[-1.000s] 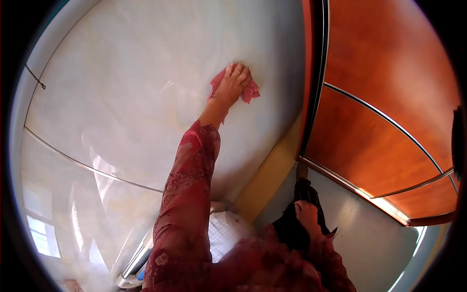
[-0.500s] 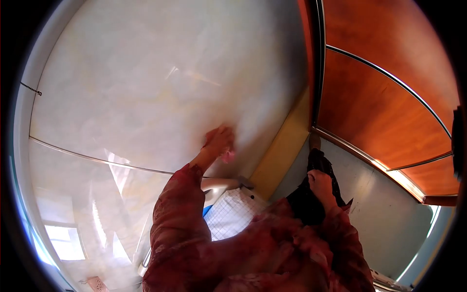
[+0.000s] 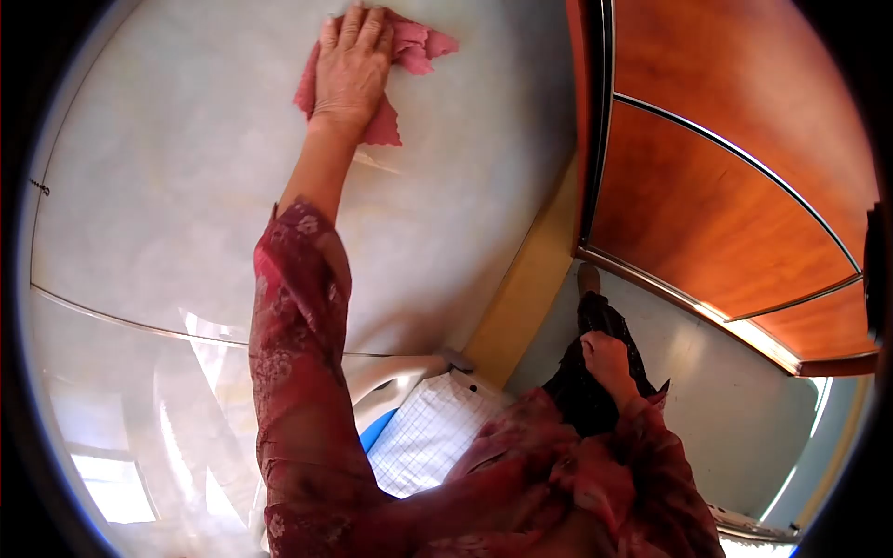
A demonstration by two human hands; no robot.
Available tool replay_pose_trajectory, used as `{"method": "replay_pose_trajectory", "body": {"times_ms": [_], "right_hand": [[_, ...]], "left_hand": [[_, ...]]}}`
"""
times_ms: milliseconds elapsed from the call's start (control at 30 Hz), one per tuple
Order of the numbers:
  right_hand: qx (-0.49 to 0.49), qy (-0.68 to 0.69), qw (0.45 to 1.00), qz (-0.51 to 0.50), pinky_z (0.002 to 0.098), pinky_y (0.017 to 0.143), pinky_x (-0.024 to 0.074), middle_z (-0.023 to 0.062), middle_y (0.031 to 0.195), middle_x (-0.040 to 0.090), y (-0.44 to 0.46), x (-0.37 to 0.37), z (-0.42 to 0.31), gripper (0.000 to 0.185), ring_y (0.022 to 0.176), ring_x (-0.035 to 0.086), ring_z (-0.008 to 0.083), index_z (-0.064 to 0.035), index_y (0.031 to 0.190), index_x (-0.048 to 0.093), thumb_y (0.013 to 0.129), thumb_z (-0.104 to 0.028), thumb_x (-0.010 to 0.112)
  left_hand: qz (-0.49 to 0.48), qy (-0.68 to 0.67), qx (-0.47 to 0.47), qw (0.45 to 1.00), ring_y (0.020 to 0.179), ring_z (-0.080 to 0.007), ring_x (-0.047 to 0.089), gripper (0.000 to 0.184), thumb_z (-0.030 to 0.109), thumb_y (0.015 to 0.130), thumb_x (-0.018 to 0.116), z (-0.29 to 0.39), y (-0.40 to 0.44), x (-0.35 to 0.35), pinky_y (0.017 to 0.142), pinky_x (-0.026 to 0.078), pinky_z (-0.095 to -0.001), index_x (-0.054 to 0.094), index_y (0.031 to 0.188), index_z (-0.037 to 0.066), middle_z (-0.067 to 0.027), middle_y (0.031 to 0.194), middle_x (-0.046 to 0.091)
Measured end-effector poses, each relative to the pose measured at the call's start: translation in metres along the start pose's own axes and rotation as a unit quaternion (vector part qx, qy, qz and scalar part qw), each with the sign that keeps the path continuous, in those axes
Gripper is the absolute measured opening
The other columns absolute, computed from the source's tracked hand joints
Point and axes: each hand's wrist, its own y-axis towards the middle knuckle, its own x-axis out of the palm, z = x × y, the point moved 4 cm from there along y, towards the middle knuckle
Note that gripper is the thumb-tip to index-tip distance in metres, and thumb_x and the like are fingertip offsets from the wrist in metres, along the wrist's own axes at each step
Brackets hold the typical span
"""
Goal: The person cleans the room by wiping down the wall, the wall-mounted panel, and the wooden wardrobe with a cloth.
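Note:
At the top of the head view, my left hand (image 3: 352, 70) presses a pink cloth (image 3: 416, 45) flat against a pale, glossy, marbled panel (image 3: 205, 139). Its fingers are stretched out over the cloth, whose ragged edges stick out on both sides. My right hand (image 3: 607, 361) rests closed over my dark-clad leg (image 3: 605, 321). No object shows in that hand.
A thin seam (image 3: 149, 321) crosses the panel, with bright window reflections below it. A light chair (image 3: 391, 377) with a checked white cloth (image 3: 437, 432) stands beside me. Glossy reddish wood doors (image 3: 716, 195) rise at right above the grey floor (image 3: 735, 409).
My left hand has swept up and away from me across the panel with the cloth, stretching the arm out. The right hand stays closed over my leg.

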Motion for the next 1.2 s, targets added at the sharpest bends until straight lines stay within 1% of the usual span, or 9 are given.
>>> {"method": "replay_pose_trajectory", "body": {"times_ms": [67, 167, 333, 500, 700, 900, 933, 1033, 1200], "right_hand": [[0.007, 0.004, 1.000, -0.004, 0.0447, 0.067, 0.0551, 0.0146, 0.084, 0.068, 0.001, -0.005, -0.005, 0.005, 0.076, 0.067, 0.0371, -0.0084, 0.090, 0.068, 0.086, -0.011, 0.067], [0.025, 0.017, 1.000, 0.004, 0.0443, 0.067, 0.0551, 0.0146, 0.083, 0.068, 0.000, -0.010, -0.004, 0.004, 0.076, 0.067, 0.0368, -0.0080, 0.089, 0.068, 0.086, -0.010, 0.066], [0.025, 0.043, 0.998, 0.023, 0.0434, 0.067, 0.0553, 0.0145, 0.083, 0.068, -0.002, -0.012, -0.002, 0.004, 0.076, 0.068, 0.0364, -0.0069, 0.089, 0.068, 0.086, -0.009, 0.066], [0.014, 0.065, 0.997, 0.027, 0.0431, 0.068, 0.0556, 0.0148, 0.084, 0.068, -0.001, -0.013, 0.003, 0.005, 0.076, 0.068, 0.0361, -0.0065, 0.090, 0.069, 0.086, -0.009, 0.066], [0.017, 0.069, 0.997, 0.004, 0.0444, 0.068, 0.0552, 0.0153, 0.085, 0.069, 0.001, -0.006, 0.004, 0.006, 0.077, 0.068, 0.0370, -0.0062, 0.091, 0.070, 0.085, -0.008, 0.067], [0.030, 0.049, 0.998, 0.016, 0.0443, 0.068, 0.0552, 0.0155, 0.083, 0.068, 0.004, -0.006, 0.007, 0.005, 0.076, 0.068, 0.0368, -0.0064, 0.089, 0.068, 0.087, -0.010, 0.065], [0.036, 0.055, 0.998, 0.027, 0.0444, 0.067, 0.0551, 0.0154, 0.083, 0.068, 0.003, -0.009, 0.006, 0.004, 0.076, 0.068, 0.0368, -0.0064, 0.089, 0.068, 0.086, -0.009, 0.066], [0.037, 0.071, 0.996, 0.045, 0.0444, 0.067, 0.0552, 0.0152, 0.083, 0.068, 0.001, -0.013, 0.009, 0.004, 0.077, 0.068, 0.0368, -0.0063, 0.089, 0.068, 0.086, -0.009, 0.067], [0.025, 0.091, 0.995, 0.044, 0.0439, 0.068, 0.0556, 0.0151, 0.085, 0.069, 0.000, -0.014, 0.011, 0.005, 0.078, 0.068, 0.0366, -0.0062, 0.090, 0.068, 0.086, -0.008, 0.067]], "left_hand": [[-0.008, 0.005, 0.033, 0.999, 0.146, -0.0279, 0.034, 0.045, 0.018, 0.093, 0.055, 0.038, 0.012, 0.028, 0.119, 0.025, -0.0527, 0.059, 0.136, 0.006, -0.0058, 0.149, 0.048], [-0.109, -0.034, 0.083, 0.990, 0.150, -0.0279, 0.027, 0.042, 0.018, 0.095, 0.054, 0.101, -0.006, 0.071, 0.122, 0.021, -0.0508, 0.062, 0.134, 0.007, -0.0045, 0.153, 0.043], [-0.160, -0.114, 0.150, 0.969, 0.151, -0.0290, 0.026, 0.045, 0.018, 0.090, 0.059, 0.150, -0.088, 0.087, 0.122, 0.021, -0.0521, 0.061, 0.134, 0.006, -0.0063, 0.153, 0.042], [-0.242, -0.103, 0.205, 0.943, 0.149, -0.0298, 0.029, 0.052, 0.017, 0.087, 0.062, 0.129, -0.131, 0.055, 0.121, 0.024, -0.0531, 0.057, 0.138, 0.006, -0.0074, 0.152, 0.043], [-0.081, -0.011, 0.050, 0.995, 0.149, -0.0317, 0.027, 0.053, 0.019, 0.086, 0.065, 0.033, -0.039, 0.005, 0.120, 0.026, -0.0527, 0.056, 0.136, 0.006, -0.0052, 0.151, 0.041], [-0.075, -0.048, 0.102, 0.991, 0.148, -0.0319, 0.030, 0.038, 0.018, 0.090, 0.059, 0.095, -0.017, 0.069, 0.121, 0.023, -0.0546, 0.067, 0.126, 0.006, -0.0060, 0.144, 0.048], [-0.125, -0.029, 0.103, 0.986, 0.149, -0.0317, 0.029, 0.045, 0.017, 0.091, 0.058, 0.106, -0.019, 0.071, 0.121, 0.023, -0.0543, 0.060, 0.135, 0.008, -0.0042, 0.149, 0.043], [-0.218, -0.050, 0.163, 0.961, 0.149, -0.0322, 0.029, 0.045, 0.018, 0.091, 0.058, 0.126, -0.042, 0.061, 0.122, 0.023, -0.0540, 0.061, 0.134, 0.007, -0.0056, 0.149, 0.045], [-0.203, -0.070, 0.188, 0.958, 0.150, -0.0324, 0.027, 0.048, 0.016, 0.089, 0.061, 0.113, -0.092, 0.058, 0.122, 0.022, -0.0538, 0.058, 0.135, 0.006, -0.0060, 0.148, 0.045]]}}
